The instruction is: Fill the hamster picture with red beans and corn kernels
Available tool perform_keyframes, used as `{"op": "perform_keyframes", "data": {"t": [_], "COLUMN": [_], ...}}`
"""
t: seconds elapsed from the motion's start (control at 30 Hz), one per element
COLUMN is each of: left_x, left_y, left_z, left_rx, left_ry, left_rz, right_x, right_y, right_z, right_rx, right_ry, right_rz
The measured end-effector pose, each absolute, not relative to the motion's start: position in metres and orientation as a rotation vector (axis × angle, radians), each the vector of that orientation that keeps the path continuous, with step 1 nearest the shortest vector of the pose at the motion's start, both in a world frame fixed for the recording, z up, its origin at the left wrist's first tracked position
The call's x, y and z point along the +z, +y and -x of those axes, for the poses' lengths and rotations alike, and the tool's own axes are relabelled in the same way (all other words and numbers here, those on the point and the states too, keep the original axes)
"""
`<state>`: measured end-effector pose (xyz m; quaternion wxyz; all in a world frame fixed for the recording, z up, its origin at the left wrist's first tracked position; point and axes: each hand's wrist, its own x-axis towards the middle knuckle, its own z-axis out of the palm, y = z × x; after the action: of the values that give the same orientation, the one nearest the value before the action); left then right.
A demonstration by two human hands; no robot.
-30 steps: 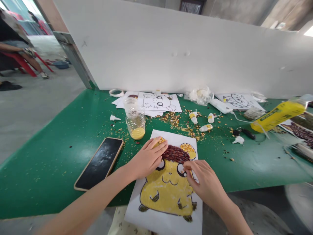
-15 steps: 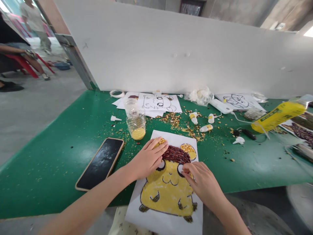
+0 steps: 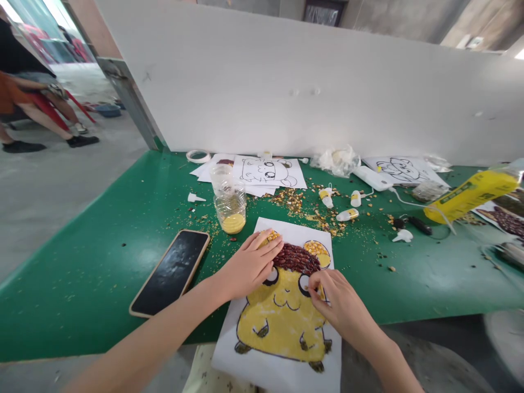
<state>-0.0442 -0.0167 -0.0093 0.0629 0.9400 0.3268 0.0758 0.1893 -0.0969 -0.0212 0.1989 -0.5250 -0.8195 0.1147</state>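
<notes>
A seed picture of a cartoon animal point(image 3: 282, 330) on white paper reaches over the table's front edge. Its body is yellow, its forehead is covered with dark red beans point(image 3: 297, 258), and corn kernels point(image 3: 315, 247) fill part of an ear. Flat across the upper left of the picture rests my left hand point(image 3: 250, 268), fingers stretched out, covering part of one ear. My right hand point(image 3: 339, 300) has thumb and forefinger pinched at the eye on the right point(image 3: 303, 284). Whatever lies between those fingertips is too small to make out.
Left of the paper lies a phone point(image 3: 171, 273). Behind it stands a clear plastic bottle point(image 3: 230, 204) with yellow grains. Loose seeds point(image 3: 290, 201), glue bottles point(image 3: 347, 215) and a yellow bottle point(image 3: 470, 196) are further back and right. A white panel point(image 3: 286, 82) borders the table; people sit beyond at left.
My right hand stays pinched at the eye, with its fingertips shifted slightly. My left hand keeps its place on the paper. The view has moved a little; in the background, a walking person is gone.
</notes>
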Motion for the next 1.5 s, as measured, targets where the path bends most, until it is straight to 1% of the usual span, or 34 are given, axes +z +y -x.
{"op": "perform_keyframes", "data": {"t": [0.2, 0.43, 0.63, 0.7, 0.8, 0.97, 1.07, 1.2, 1.23, 1.37, 1.5], "left_x": [-0.009, -0.010, -0.010, -0.010, -0.010, -0.009, -0.011, -0.013, -0.013, -0.010, -0.011], "left_y": [-0.017, -0.017, -0.017, -0.016, -0.015, -0.012, -0.011, -0.011, -0.011, -0.010, -0.011], "left_z": [0.044, 0.044, 0.044, 0.044, 0.045, 0.045, 0.045, 0.045, 0.046, 0.047, 0.049], "left_rx": [0.250, 0.247, 0.248, 0.239, 0.262, 0.334, 0.336, 0.339, 0.339, 0.325, 0.305], "left_ry": [0.988, 0.978, 0.979, 0.980, 1.050, 1.255, 1.251, 1.154, 1.141, 1.093, 0.998], "left_rz": [-2.838, -2.845, -2.827, -2.827, -2.801, -2.677, -2.671, -2.702, -2.703, -2.706, -2.749], "right_x": [-0.020, -0.019, -0.012, -0.012, -0.014, -0.016, -0.019, -0.021, -0.020, -0.012, -0.003], "right_y": [-0.096, -0.098, -0.100, -0.100, -0.101, -0.103, -0.103, -0.105, -0.107, -0.124, -0.148], "right_z": [-0.190, -0.197, -0.202, -0.212, -0.234, -0.263, -0.270, -0.277, -0.278, -0.273, -0.256], "right_rx": [0.332, 0.252, 0.349, 0.289, 0.157, 0.173, 0.127, -0.112, -0.099, 0.187, 0.237], "right_ry": [-2.235, -2.060, -2.090, -2.015, -1.789, -1.614, -1.633, -1.706, -1.673, -1.512, -1.589], "right_rz": [1.480, 1.532, 1.555, 1.611, 1.814, 2.098, 2.042, 1.888, 1.913, 1.995, 1.957]}}
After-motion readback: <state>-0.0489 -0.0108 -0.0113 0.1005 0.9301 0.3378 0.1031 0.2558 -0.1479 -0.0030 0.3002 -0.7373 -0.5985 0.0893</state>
